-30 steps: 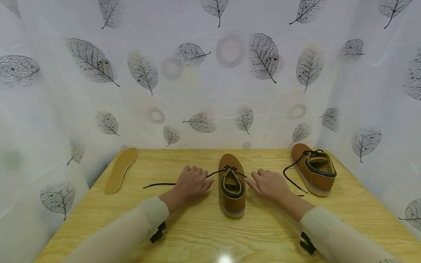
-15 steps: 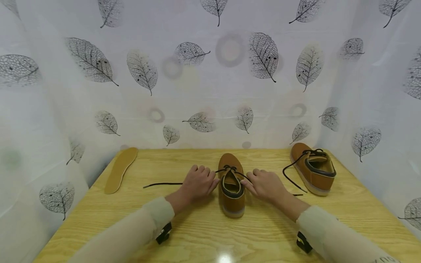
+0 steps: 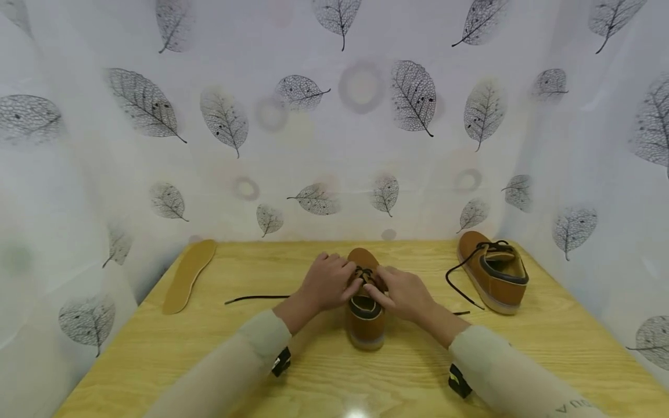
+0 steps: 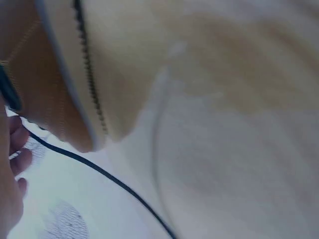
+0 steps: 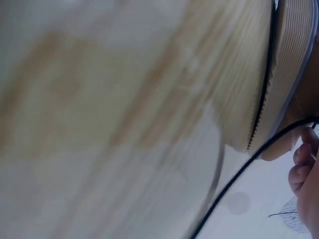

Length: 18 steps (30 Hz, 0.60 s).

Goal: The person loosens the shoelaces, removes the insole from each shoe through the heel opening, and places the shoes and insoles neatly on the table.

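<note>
A brown lace-up shoe (image 3: 366, 332) stands upright on the table, toe away from me, between my hands. My left hand (image 3: 329, 281) is at the left side of its lacing, fingers curled, thumb reaching over the opening. From the right, my right hand (image 3: 401, 292) meets the lacing, its thumb stretched across the tongue. A dark shoelace (image 4: 107, 174) runs from the left fingers in the left wrist view. Likewise, the right-hand shoelace end (image 5: 234, 181) passes at the curled right fingertips in the right wrist view. The hands partly hide the lacing and both sides of the shoe.
A second brown shoe (image 3: 496, 278) stands at the back right, one lace trailing onto the wooden table (image 3: 324, 377). At the back left lies a tan insole (image 3: 189, 277). A leaf-patterned curtain (image 3: 313, 139) encloses the back and sides.
Both hands have moved inward along the laces, from either side of the shoe to its lacing. The shoe has stayed in about the same place.
</note>
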Motion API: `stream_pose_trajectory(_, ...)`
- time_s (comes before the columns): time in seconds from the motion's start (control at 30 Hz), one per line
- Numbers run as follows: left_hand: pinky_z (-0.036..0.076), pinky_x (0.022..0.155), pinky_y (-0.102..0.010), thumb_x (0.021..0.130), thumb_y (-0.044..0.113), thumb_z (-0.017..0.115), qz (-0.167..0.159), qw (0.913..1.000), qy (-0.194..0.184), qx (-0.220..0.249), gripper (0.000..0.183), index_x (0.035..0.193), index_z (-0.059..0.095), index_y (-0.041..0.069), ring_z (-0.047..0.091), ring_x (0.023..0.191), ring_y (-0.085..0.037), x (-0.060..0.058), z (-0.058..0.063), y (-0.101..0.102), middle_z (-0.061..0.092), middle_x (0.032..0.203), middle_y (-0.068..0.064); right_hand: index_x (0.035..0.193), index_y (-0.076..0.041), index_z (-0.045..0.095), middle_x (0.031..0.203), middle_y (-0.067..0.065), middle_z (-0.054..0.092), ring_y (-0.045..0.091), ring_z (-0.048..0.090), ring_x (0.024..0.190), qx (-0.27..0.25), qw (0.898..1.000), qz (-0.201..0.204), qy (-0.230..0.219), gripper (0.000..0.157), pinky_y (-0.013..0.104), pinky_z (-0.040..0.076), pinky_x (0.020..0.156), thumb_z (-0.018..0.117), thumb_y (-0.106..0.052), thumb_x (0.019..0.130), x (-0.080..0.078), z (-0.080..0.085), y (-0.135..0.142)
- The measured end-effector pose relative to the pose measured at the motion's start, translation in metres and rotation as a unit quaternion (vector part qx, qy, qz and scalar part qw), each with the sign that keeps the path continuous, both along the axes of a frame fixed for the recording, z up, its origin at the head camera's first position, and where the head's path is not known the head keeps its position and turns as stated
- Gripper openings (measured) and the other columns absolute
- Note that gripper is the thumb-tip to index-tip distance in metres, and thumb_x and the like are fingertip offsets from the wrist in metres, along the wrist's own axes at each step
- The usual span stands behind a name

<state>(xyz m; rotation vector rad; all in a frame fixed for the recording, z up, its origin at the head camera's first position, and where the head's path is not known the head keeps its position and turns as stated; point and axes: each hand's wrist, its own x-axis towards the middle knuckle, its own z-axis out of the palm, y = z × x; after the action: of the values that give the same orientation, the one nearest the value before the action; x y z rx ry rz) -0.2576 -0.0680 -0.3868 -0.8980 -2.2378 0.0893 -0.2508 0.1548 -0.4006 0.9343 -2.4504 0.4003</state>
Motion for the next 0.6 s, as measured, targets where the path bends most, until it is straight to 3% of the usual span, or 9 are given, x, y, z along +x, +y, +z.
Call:
stream_pose_trajectory(0.13, 0.036, 0.060, -0.031, 0.092, 0.036, 0.060, 0.015, 0.9995, -0.023, -0.013, 0.023, 0.075, 0.056, 0.021, 0.051, 0.061, -0.015, -0.001, 0.012, 0.011, 0.055, 0.068, 0.005, 0.085, -0.017, 0.049, 0.071, -0.008, 0.043, 0.004, 0.035, 0.054, -0.013, 0.999, -0.012, -0.034, 0.025, 0.021, 0.031, 0.047, 0.067, -0.033, 0.091, -0.001, 0.007, -0.007)
stream_pose_trajectory(0.3, 0.035, 0.057, -0.030, 0.094, 0.032, 0.059, 0.042, 0.9972, -0.049, -0.038, 0.029, 0.069, 0.051, 0.019, 0.048, 0.056, -0.015, 0.000, 0.021, 0.021, 0.051, 0.063, 0.004, 0.082, -0.017, 0.051, 0.074, -0.004, 0.046, 0.009, 0.041, 0.057, 0.036, 0.997, -0.058, -0.047, 0.022, 0.025, 0.036, 0.048, 0.066, -0.033, 0.087, -0.002, 0.022, -0.017)
stream_pose_trajectory(0.43, 0.035, 0.055, -0.029, 0.095, 0.030, 0.058, 0.061, 0.9955, -0.056, -0.046, 0.027, 0.071, 0.052, 0.018, 0.046, 0.054, -0.014, -0.001, 0.018, 0.024, 0.049, 0.063, 0.004, 0.079, -0.017, 0.053, 0.071, -0.003, 0.048, 0.013, 0.045, 0.057, 0.073, 0.992, -0.098, -0.032, 0.023, 0.032, 0.040, 0.047, 0.065, -0.035, 0.086, -0.002, 0.030, -0.022)
stream_pose_trajectory(0.6, 0.034, 0.052, -0.029, 0.095, 0.031, 0.060, 0.072, 0.9955, -0.042, -0.046, 0.026, 0.075, 0.053, 0.016, 0.046, 0.050, -0.015, 0.004, 0.010, 0.020, 0.047, 0.061, 0.003, 0.075, -0.015, 0.052, 0.060, -0.004, 0.044, 0.010, 0.039, 0.047, 0.072, 0.993, -0.094, 0.013, 0.021, 0.028, 0.035, 0.041, 0.063, -0.025, 0.090, 0.003, 0.024, -0.023)
